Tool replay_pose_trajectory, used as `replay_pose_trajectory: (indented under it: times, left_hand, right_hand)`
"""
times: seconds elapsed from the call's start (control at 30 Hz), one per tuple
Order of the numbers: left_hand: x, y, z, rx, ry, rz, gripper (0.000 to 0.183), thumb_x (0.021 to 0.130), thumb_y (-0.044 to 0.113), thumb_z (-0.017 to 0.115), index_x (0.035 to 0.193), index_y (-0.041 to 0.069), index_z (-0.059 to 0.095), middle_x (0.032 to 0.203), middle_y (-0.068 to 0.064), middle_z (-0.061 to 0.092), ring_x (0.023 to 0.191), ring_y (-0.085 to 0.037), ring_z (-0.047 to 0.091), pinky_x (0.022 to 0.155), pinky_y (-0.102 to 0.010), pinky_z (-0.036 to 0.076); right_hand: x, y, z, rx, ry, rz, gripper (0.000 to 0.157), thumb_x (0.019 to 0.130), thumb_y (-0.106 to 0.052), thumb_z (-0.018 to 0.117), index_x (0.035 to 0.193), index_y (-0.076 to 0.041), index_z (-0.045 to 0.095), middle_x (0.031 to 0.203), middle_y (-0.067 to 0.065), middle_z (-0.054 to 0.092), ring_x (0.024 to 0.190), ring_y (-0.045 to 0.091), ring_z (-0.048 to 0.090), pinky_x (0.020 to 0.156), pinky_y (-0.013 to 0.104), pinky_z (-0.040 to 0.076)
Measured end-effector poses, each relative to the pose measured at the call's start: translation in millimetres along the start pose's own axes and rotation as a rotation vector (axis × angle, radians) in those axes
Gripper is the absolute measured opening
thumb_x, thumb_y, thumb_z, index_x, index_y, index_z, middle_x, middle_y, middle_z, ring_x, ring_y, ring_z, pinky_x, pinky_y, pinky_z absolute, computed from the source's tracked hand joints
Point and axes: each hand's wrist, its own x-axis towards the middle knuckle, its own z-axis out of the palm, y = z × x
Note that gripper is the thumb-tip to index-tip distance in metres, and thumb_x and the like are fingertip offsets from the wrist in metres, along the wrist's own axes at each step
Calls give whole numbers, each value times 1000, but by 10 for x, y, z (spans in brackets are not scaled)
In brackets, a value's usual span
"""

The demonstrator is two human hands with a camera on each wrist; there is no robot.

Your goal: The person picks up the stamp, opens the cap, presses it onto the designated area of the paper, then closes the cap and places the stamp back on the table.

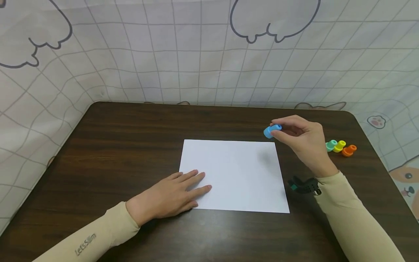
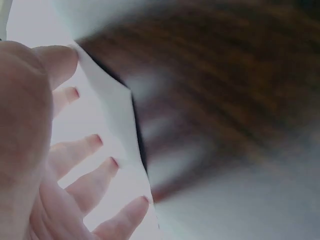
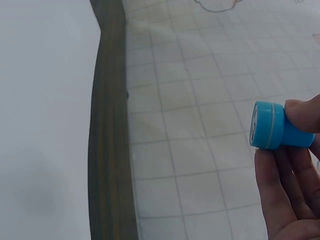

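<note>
Blue stamp (image 1: 272, 130): in the right hand, at the sheet's far right corner as seen from the head view. Left to right:

Left hand (image 1: 171, 193): flat across the left edge of the white paper (image 1: 242, 174), near corner side, fingers (image 1: 195, 178) straight and spread, holding nothing. Well apart from the stamp, so the right is the near hand by a lot.

Paper: lies on the bench (image 1: 131, 138), nothing on it but the left hand and a soft shadow at right. Looks blank from here.

Stamp again: long axis slanted, not upright. Wide end points left and slightly down in the head view, narrow end up and right. Right wrist view agrees: printed face looks left, to the paper side, edge-on to that camera, so can't read the pattern. Seems to be off the bench; height can't tell. Key relation: face isn't square to the sheet; needs tipping down to be parallel.

Right hand (image 1: 301, 140): thumb and fingertips pinched round the narrow end, gap just the stamp's width; face unobstructed.

Far right, past the wrist: mint stamp (image 1: 331, 145), yellow stamp (image 1: 339, 146), orange stamp (image 1: 349, 150), in a row on the bench.
</note>
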Motion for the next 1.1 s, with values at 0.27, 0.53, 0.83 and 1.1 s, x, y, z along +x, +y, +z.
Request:
replay_pose_trajectory:
  times: [0.27,0.53,0.83,1.1]
  left_hand:
    - [107,-59,-127,104,-15,75,55,104,49,56,155,28,47,161,-6,50,149,-27,49,110,-43,56]
    - [360,-379,-483,-126,355,60,41,101,32,68,138,17,66,143,-9,66,130,-25,65,105,-43,60]
    - [611,-573,-724,-612,790,4,25,96,8,70,121,9,73,120,-6,76,102,-13,72,76,-25,59]
    - [790,-599,-700,-1127,961,-167,21,101,2,59,118,-6,69,104,-7,76,92,-11,76,80,-24,62]
  right_hand:
    - [88,-90,148,98,-7,-27,30,87,0,80,117,3,75,108,-6,75,92,8,74,88,15,61]
    - [198,-190,301,256,-9,-70,29,86,2,80,114,6,75,105,-2,76,91,10,74,89,19,62]
    - [315,-357,466,433,-22,-111,27,85,5,79,112,4,76,105,5,77,92,16,76,90,25,64]
    - [362,-400,613,528,-39,-82,28,86,7,78,112,-3,77,105,3,78,94,17,74,87,26,65]
